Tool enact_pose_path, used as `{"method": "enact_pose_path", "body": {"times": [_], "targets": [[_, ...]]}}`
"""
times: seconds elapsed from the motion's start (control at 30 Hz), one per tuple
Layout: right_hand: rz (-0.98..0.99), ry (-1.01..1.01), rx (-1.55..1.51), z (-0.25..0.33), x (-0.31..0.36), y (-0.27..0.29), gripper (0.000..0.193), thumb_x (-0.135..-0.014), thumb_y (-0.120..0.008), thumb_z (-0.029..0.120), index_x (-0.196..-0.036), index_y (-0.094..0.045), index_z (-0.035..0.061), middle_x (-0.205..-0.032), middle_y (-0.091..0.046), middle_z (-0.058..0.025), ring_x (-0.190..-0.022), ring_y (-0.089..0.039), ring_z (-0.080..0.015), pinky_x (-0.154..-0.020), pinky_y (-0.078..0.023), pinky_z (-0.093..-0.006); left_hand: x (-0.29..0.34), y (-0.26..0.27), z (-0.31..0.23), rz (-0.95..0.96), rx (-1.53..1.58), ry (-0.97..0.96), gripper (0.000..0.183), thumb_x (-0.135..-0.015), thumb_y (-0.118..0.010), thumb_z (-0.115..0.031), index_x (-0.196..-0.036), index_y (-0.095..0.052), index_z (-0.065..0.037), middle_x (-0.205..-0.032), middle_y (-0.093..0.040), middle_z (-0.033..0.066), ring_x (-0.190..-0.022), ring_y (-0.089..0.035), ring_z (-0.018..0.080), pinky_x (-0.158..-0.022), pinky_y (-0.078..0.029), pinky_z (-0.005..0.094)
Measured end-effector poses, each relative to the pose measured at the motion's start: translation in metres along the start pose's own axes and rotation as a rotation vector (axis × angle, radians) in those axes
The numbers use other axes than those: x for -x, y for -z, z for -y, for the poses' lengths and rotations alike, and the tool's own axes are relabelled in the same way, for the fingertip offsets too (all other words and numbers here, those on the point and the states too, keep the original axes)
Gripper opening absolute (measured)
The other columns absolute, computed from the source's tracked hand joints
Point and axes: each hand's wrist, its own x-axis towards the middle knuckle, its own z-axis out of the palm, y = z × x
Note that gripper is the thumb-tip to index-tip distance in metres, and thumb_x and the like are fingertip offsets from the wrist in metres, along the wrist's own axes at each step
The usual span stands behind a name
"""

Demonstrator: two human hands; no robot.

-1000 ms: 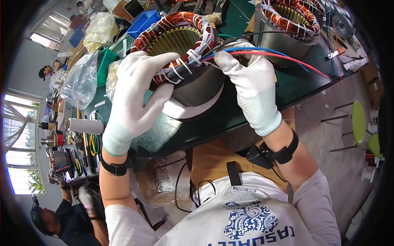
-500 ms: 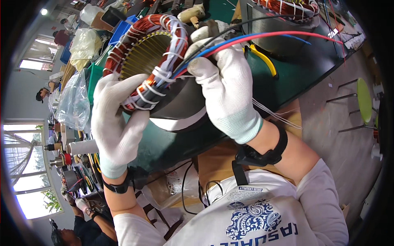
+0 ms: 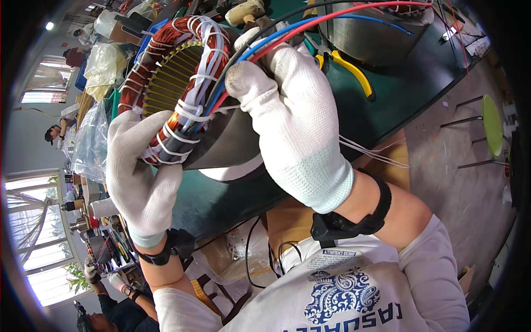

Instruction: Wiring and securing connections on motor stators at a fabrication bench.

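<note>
A motor stator (image 3: 217, 145) with red-brown copper windings, white lacing cord and yellow slot liners stands tilted on the bench. My left hand (image 3: 141, 174), in a white knit glove, grips the near left side of the winding, thumb on top of the coil. My right hand (image 3: 296, 110), gloved too, is closed at the winding's right side. Black, blue and red lead wires (image 3: 310, 23) run from the laced coil between its thumb and fingers; some fingertips are hidden behind them. A white cord end shows beside the right thumb.
Yellow-handled pliers (image 3: 354, 72) lie right of my right hand, near a second stator (image 3: 365, 36). A mallet (image 3: 245, 12) lies at the back. White cords (image 3: 373, 152) hang over the bench's near edge. A green stool (image 3: 488, 127) stands right; a co-worker (image 3: 119, 310) is lower left.
The stator has shifted left and tilted a little, with both hands moving along with it. The lead wires have swung up and left, showing more of the pliers.
</note>
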Motion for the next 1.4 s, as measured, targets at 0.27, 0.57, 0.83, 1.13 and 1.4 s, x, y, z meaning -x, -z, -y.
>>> {"method": "enact_pose_path", "body": {"times": [0.27, 0.57, 0.83, 1.13, 1.4], "targets": [[0.113, -0.289, 0.056, 0.017, 0.001, 0.011, 0.026, -0.101, -0.062, 0.026, -0.109, -0.064, 0.0017, -0.083, -0.055, 0.0048, -0.070, -0.042, -0.0009, -0.059, -0.036, -0.0196, 0.003, 0.005, -0.001, 0.041, -0.020, 0.066, 0.052, -0.078, -0.070, -0.023, -0.120, -0.062, 0.005, -0.123, -0.059, 0.0180, -0.118, -0.051, 0.0294, -0.107, -0.034, 0.0406], [0.175, -0.310, 0.052, 0.016, 0.000, 0.015, 0.024, -0.101, -0.062, 0.023, -0.112, -0.063, 0.0020, -0.087, -0.058, 0.0046, -0.074, -0.046, -0.0009, -0.065, -0.040, -0.0181, -0.002, 0.004, -0.001, 0.013, 0.033, -0.011, 0.050, -0.071, -0.064, -0.016, -0.117, -0.063, 0.005, -0.109, -0.062, 0.0162, -0.105, -0.052, 0.0302, -0.100, -0.039, 0.0384], [0.201, -0.471, -0.494, 0.030, 0.006, 0.017, 0.019, -0.097, -0.066, 0.008, -0.115, -0.065, 0.0019, -0.098, -0.065, 0.0001, -0.087, -0.056, -0.0026, -0.080, -0.048, -0.0206, -0.017, -0.023, -0.043, -0.148, -0.009, 0.044, 0.049, -0.075, -0.072, 0.000, -0.123, -0.064, -0.004, -0.101, -0.069, 0.0095, -0.090, -0.066, 0.0226, -0.087, -0.050, 0.0336], [0.635, 0.227, 0.233, 0.067, -0.024, 0.038, 0.016, -0.086, -0.066, 0.002, -0.100, -0.071, 0.0063, -0.081, -0.065, -0.0114, -0.074, -0.065, -0.0283, -0.067, -0.053, -0.0358, -0.025, -0.020, -0.048, -0.153, -0.181, -0.177, 0.029, -0.074, -0.075, -0.006, -0.102, -0.074, -0.012, -0.089, -0.066, 0.0074, -0.077, -0.065, 0.0286, -0.067, -0.050, 0.0393], [0.658, -0.018, 0.349, 0.094, -0.030, 0.017, 0.022, -0.094, -0.066, 0.013, -0.114, -0.069, 0.0042, -0.084, -0.064, -0.0065, -0.076, -0.061, -0.0120, -0.071, -0.050, -0.0288, -0.024, -0.017, -0.054, -0.153, 0.104, 0.107, 0.019, -0.072, -0.074, 0.002, -0.090, -0.068, -0.002, -0.096, -0.066, 0.0110, -0.095, -0.063, 0.0290, -0.083, -0.050, 0.0366]]}}
